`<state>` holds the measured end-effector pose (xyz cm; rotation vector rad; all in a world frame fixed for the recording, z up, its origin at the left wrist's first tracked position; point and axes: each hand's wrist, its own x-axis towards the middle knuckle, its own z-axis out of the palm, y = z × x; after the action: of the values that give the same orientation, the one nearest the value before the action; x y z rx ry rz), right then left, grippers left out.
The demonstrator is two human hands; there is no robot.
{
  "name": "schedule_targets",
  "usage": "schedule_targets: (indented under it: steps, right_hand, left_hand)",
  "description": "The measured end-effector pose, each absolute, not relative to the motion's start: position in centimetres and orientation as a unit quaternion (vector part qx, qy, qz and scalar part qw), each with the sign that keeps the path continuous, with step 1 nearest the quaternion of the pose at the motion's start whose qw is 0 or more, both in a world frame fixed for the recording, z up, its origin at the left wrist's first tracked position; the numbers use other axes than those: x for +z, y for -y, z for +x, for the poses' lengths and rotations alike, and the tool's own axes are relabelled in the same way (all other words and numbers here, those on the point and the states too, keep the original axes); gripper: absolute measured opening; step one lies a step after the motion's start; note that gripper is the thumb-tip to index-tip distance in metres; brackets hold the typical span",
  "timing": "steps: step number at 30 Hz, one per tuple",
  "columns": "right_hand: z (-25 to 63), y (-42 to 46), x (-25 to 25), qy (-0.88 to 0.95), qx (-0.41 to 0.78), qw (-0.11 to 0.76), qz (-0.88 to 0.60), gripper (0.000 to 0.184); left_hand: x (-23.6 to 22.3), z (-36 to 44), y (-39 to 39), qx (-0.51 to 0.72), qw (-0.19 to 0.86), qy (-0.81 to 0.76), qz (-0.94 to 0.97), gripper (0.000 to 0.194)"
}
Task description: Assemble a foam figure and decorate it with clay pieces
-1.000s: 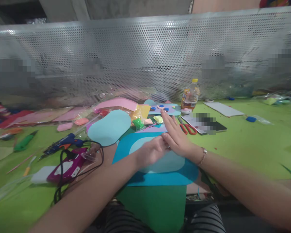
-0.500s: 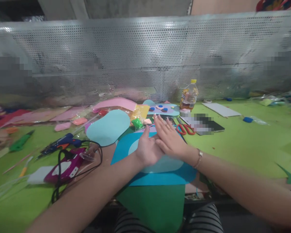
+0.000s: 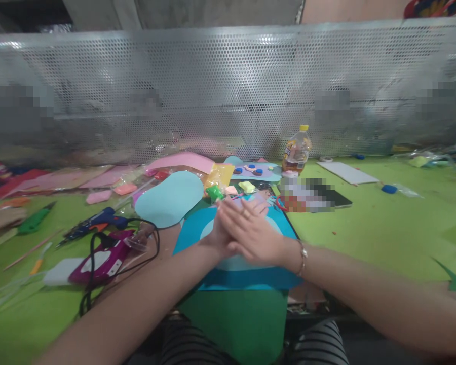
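My right hand (image 3: pixel 253 230) lies flat on top of my left hand (image 3: pixel 214 239), palm against palm, fingers stretched out and pointing left. Most of the left hand is covered by the right; whether anything lies between the palms is hidden. Both hover over a blue sheet (image 3: pixel 251 278) bearing a pale blue oval (image 3: pixel 235 263), which rests on a green sheet (image 3: pixel 235 324). A bracelet sits on my right wrist.
A light blue oval cutout (image 3: pixel 169 199), a glue gun (image 3: pixel 95 222) and a purple corded device (image 3: pixel 102 261) lie to the left. Small clay packets (image 3: pixel 215 192), red scissors (image 3: pixel 282 204) and a bottle (image 3: pixel 297 150) sit behind. A perforated metal screen (image 3: pixel 228 91) closes the back.
My right hand slid leftward and toward me across my left palm, covering the left hand that was earlier turned palm up. Both hands moved slightly nearer.
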<state>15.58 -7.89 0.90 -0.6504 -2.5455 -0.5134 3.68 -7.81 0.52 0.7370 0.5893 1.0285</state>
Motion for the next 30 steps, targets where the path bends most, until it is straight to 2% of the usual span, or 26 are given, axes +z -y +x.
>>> schedule_targets:
  steps: [3, 5, 7, 9, 11, 14, 16, 19, 21, 24, 27, 30]
  right_hand:
    - [15.6, 7.9, 1.3, 0.938, -0.214, 0.203, -0.184, 0.067]
    - [16.5, 6.8, 1.5, 0.914, -0.219, 0.237, -0.244, 0.067]
    - [17.3, 5.9, 1.6, 0.886, -0.211, 0.270, -0.312, 0.065]
    - [17.3, 6.0, 1.5, 0.885, -0.208, 0.277, -0.311, 0.064]
    - [16.5, 7.0, 1.2, 0.921, -0.204, 0.239, -0.231, 0.066]
    - [15.3, 8.0, 1.0, 0.954, -0.212, 0.180, -0.111, 0.059]
    - [15.6, 7.5, 1.1, 0.944, -0.210, 0.202, -0.156, 0.060]
    - [17.2, 5.9, 1.4, 0.895, -0.183, 0.263, -0.311, 0.062]
    - [17.8, 5.6, 1.5, 0.886, -0.177, 0.275, -0.329, 0.062]
    - [16.8, 7.0, 1.5, 0.919, -0.174, 0.244, -0.255, 0.065]
    - [15.3, 8.4, 1.3, 0.958, -0.176, 0.187, -0.129, 0.065]
    - [15.6, 7.5, 1.2, 0.945, -0.173, 0.215, -0.178, 0.061]
  left_hand:
    - [0.7, 3.4, 7.7, 0.474, 0.685, -0.344, 0.434, 0.049]
    - [1.5, 3.4, 7.4, 0.427, 0.650, -0.372, 0.506, 0.059]
    - [2.4, 3.5, 7.2, 0.415, 0.674, -0.354, 0.498, 0.066]
    - [2.5, 3.4, 7.2, 0.450, 0.730, -0.316, 0.406, 0.057]
    - [2.1, 3.3, 7.5, 0.484, 0.754, -0.299, 0.328, 0.043]
    - [1.3, 3.2, 8.0, 0.504, 0.751, -0.302, 0.300, 0.038]
    - [1.5, 3.3, 8.0, 0.494, 0.764, -0.297, 0.291, 0.036]
    - [2.5, 3.7, 7.6, 0.459, 0.803, -0.254, 0.283, 0.034]
    - [2.8, 3.8, 7.2, 0.434, 0.823, -0.230, 0.286, 0.037]
    - [1.9, 4.0, 7.0, 0.462, 0.786, -0.266, 0.315, 0.045]
    - [0.7, 4.2, 7.1, 0.539, 0.708, -0.311, 0.333, 0.038]
    - [0.8, 4.3, 7.1, 0.552, 0.683, -0.326, 0.351, 0.029]
